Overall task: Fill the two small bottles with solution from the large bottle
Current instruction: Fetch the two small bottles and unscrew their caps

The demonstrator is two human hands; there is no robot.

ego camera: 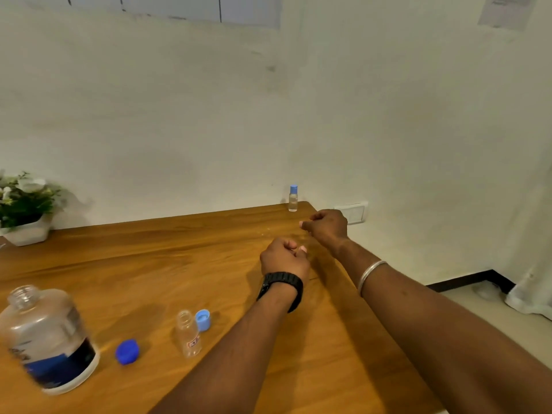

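At two o'clock near the tabletop (179, 258) edge, both hands, left hand (283, 258) and right hand (328, 227), hover curled, holding nothing; capped small bottle (293, 198) stands at the far corner.

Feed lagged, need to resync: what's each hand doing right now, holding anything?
Left hand: fingers curled, holding nothing visible.
Right hand: fingers curled, holding nothing visible.
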